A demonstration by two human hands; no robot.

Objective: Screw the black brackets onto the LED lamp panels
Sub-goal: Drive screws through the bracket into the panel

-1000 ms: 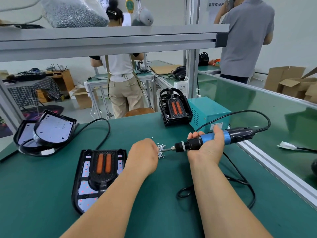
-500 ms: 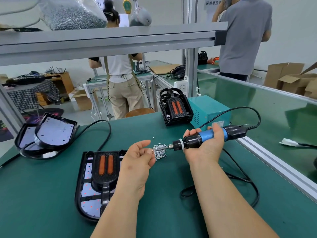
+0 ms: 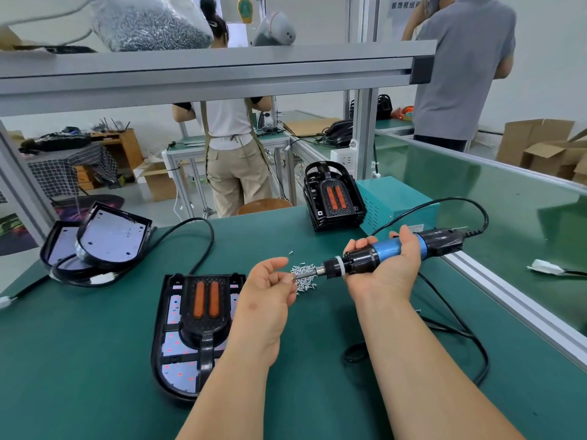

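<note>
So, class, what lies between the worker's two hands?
Head view: loose screws heaped on the mat, plus the screwdriver pointing from the right hand toward the left hand.

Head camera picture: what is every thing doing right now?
Left hand: pinches a screw at the screwdriver tip.
Right hand: grips the screwdriver, held level above the mat.
Screw pile: loose on the mat.
Front lamp panel: lies flat, black bracket resting on it.
Left panels: stacked, no brackets.
Far lamps: stacked, brackets on.

My right hand (image 3: pixel 392 268) grips the electric screwdriver (image 3: pixel 381 254) while my left hand (image 3: pixel 270 290) pinches a screw (image 3: pixel 293 273) at its tip, above the screw pile (image 3: pixel 304 278).
</note>
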